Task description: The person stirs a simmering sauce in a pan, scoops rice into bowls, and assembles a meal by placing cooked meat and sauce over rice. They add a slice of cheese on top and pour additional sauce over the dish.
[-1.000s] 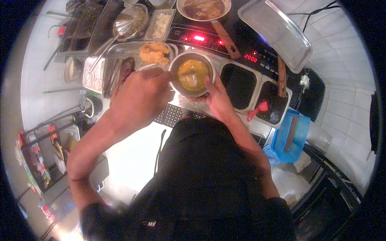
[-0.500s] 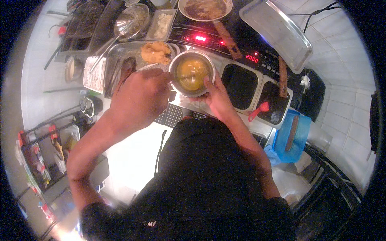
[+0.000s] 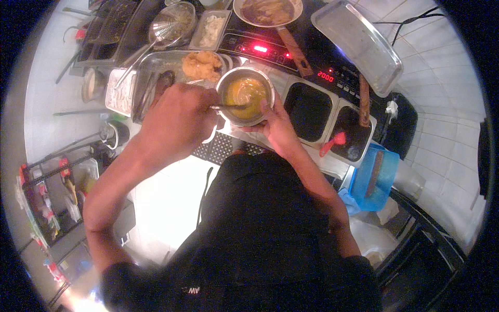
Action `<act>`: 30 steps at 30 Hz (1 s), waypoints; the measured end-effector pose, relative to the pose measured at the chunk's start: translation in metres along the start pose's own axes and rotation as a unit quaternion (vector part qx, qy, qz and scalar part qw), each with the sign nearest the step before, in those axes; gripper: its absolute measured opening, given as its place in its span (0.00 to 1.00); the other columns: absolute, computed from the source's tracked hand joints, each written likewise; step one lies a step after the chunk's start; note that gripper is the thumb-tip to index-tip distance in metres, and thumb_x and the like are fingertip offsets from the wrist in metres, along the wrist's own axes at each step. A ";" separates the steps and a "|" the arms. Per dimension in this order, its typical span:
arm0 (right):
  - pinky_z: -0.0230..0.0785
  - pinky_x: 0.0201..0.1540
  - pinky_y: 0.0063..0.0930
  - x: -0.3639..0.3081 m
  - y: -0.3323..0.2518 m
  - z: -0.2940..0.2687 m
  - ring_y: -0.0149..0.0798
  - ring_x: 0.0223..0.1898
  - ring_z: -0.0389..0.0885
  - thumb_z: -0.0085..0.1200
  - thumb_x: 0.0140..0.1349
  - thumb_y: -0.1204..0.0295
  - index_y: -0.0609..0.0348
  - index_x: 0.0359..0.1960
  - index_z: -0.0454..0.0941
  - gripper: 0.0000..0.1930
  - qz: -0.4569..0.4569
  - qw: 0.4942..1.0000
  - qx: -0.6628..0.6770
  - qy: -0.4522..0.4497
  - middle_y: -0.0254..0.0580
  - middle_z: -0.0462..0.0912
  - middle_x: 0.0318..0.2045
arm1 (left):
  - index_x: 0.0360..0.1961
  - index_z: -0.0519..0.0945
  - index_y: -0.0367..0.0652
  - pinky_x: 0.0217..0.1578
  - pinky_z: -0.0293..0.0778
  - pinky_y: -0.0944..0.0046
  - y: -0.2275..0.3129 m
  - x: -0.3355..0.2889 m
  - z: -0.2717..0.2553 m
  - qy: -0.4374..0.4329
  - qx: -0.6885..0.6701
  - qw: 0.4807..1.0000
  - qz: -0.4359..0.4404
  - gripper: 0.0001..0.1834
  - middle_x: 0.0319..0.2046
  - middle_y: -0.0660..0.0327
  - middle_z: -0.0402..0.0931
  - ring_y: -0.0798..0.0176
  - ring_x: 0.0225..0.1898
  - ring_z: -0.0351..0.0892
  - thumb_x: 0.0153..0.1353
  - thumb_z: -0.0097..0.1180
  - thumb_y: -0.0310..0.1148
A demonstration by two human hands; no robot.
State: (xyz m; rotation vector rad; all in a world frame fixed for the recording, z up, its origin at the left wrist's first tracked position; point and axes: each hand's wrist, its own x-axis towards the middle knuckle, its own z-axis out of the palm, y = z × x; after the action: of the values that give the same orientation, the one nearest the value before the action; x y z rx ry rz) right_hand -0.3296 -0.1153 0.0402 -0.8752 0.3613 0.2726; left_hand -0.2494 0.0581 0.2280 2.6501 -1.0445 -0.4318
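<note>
My right hand (image 3: 281,129) grips a small round metal bowl (image 3: 270,88) from its right side, thumb at the rim and fingers beneath. Inside lies a yellow liquid (image 3: 242,93) like beaten egg, with a paler swirl. Closed in my left hand (image 3: 182,118) is a thin metal utensil (image 3: 228,106) that reaches over the bowl's left rim into the liquid. Its head is under the surface, so fork or spoon cannot be told. Just beyond my left hand, an orange crumbly mass (image 3: 201,66) sits in a clear tray (image 3: 148,65).
A pan (image 3: 267,25) with brown residue stands on the cooktop (image 3: 260,48) ahead. Two dark-bottomed wells (image 3: 307,112) are at the right, a red brush (image 3: 332,143) in the nearer one. A blue container (image 3: 382,179) sits farther right. A whisk (image 3: 161,34) rests in a bowl at the far left.
The bowl and both hands have shifted slightly left. The utensil now shows across the rim, and the liquid's surface has a fresh swirl.
</note>
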 end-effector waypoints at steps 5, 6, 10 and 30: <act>0.85 0.47 0.45 0.004 0.016 -0.012 0.51 0.60 0.78 0.42 0.77 0.61 0.46 0.75 0.48 0.29 -0.023 0.999 0.021 -0.016 0.46 0.66 0.68 | 0.38 0.83 0.32 0.38 0.80 0.45 0.004 0.000 0.001 0.043 0.004 0.998 0.049 0.12 0.31 0.42 0.81 0.38 0.34 0.83 0.52 0.59 0.25; 0.85 0.48 0.46 0.005 0.015 -0.011 0.51 0.60 0.78 0.42 0.77 0.61 0.46 0.75 0.48 0.29 -0.025 0.999 0.016 -0.017 0.46 0.65 0.68 | 0.37 0.82 0.32 0.38 0.80 0.45 0.007 -0.001 0.000 0.046 -0.013 0.997 0.064 0.11 0.30 0.41 0.81 0.38 0.34 0.83 0.52 0.59 0.25; 0.85 0.49 0.47 -0.001 0.005 -0.003 0.50 0.60 0.78 0.42 0.77 0.61 0.46 0.75 0.48 0.29 -0.023 0.999 0.036 -0.025 0.46 0.66 0.68 | 0.37 0.82 0.32 0.39 0.79 0.45 0.007 0.000 -0.006 -0.016 0.039 0.999 -0.028 0.11 0.30 0.42 0.81 0.38 0.35 0.83 0.53 0.58 0.26; 0.82 0.52 0.49 -0.006 -0.025 -0.003 0.50 0.60 0.78 0.40 0.78 0.63 0.48 0.73 0.53 0.24 -0.041 0.994 0.098 -0.004 0.45 0.70 0.66 | 0.45 0.84 0.35 0.39 0.81 0.53 -0.012 -0.048 0.021 0.124 -0.125 0.982 -0.064 0.12 0.38 0.47 0.84 0.50 0.33 0.86 0.60 0.61 0.27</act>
State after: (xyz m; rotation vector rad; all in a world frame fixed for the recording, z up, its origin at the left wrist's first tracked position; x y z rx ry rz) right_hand -0.3266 -0.1335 0.0581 -0.6942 0.3378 0.1608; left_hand -0.2834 0.0973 0.2132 2.4735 -0.6977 -0.2325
